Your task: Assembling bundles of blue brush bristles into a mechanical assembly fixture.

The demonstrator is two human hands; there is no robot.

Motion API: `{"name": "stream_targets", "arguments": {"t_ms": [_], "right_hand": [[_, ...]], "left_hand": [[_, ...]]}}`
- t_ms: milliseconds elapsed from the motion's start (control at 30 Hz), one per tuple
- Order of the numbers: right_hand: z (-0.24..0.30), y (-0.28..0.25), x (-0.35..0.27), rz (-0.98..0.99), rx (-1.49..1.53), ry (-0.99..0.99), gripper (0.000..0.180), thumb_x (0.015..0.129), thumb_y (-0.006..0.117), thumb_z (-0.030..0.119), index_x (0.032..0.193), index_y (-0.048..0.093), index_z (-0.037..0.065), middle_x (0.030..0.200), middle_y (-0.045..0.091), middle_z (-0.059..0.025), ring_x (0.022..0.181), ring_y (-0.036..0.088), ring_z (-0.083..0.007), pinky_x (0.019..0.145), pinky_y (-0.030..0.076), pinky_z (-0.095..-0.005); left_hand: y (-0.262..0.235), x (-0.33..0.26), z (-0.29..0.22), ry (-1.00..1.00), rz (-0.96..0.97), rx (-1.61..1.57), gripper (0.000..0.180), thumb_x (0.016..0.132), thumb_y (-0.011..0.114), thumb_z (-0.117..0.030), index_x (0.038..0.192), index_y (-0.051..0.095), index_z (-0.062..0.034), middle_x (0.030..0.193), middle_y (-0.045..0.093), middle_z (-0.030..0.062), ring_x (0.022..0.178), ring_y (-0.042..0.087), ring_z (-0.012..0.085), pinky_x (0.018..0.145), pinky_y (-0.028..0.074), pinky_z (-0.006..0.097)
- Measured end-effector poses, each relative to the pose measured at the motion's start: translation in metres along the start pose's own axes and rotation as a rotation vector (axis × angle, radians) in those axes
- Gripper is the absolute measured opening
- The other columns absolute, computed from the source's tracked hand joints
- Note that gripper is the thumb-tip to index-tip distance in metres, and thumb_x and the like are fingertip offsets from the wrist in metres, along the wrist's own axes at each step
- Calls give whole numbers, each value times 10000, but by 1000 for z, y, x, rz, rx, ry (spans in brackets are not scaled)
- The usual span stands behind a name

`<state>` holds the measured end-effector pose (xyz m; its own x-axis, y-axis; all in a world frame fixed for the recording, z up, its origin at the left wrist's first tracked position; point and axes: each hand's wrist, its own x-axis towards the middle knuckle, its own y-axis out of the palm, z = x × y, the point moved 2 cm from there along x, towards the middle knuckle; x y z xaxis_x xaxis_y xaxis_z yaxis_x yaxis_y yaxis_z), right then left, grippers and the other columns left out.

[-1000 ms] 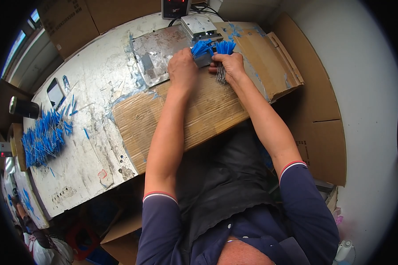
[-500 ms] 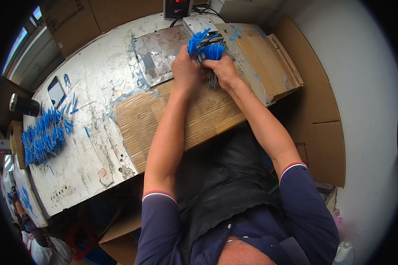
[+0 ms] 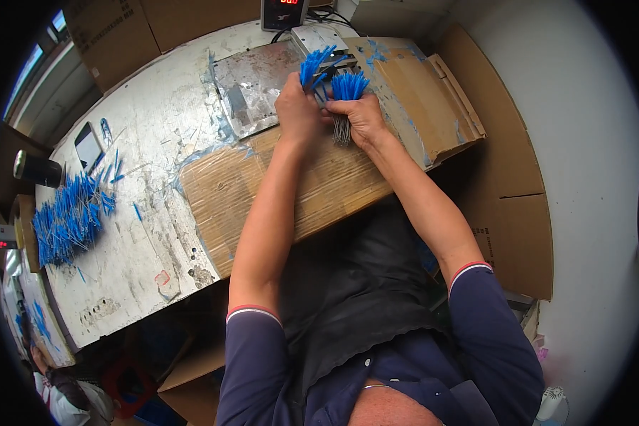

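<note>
Blue-tipped grey wires point(image 3: 349, 86) are clasped firmly in left grip point(image 3: 296, 106) and right grip point(image 3: 366, 118); at left, a loose blue heap point(image 3: 71, 220) is ungathered.

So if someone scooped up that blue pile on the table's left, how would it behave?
The blue pile would probably shed strands, since they lie loose and crisscrossed. Each looks light, being so thin. They may be fairly stiff: the similar bundle in the right hand sticks out fairly straight.

Tabletop point(image 3: 160, 106) bright; left hand point(image 3: 295, 108) blurred; edges bent, corners black.
</note>
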<state>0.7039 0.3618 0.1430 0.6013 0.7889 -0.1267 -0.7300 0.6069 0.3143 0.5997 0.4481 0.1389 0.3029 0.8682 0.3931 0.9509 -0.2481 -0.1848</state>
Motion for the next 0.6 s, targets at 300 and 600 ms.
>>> {"name": "stream_targets", "arguments": {"t_ms": [300,600], "right_hand": [[6,-12,19,-272,-174,-133,147,753,651,-121,888,627,-70,777,665,-149,583,688,-245,479,610,-339],[17,1,30,-385,-476,-121,103,743,628,-116,843,616,-98,739,678,-172,573,702,-261,456,591,-348]], "left_hand": [[9,6,27,50,-118,173,151,890,607,-38,1036,611,-76,868,736,99,829,712,338,722,528,443],[10,6,31,56,-134,180,139,894,626,-58,1032,615,-72,865,732,102,819,708,349,717,521,449]]}}
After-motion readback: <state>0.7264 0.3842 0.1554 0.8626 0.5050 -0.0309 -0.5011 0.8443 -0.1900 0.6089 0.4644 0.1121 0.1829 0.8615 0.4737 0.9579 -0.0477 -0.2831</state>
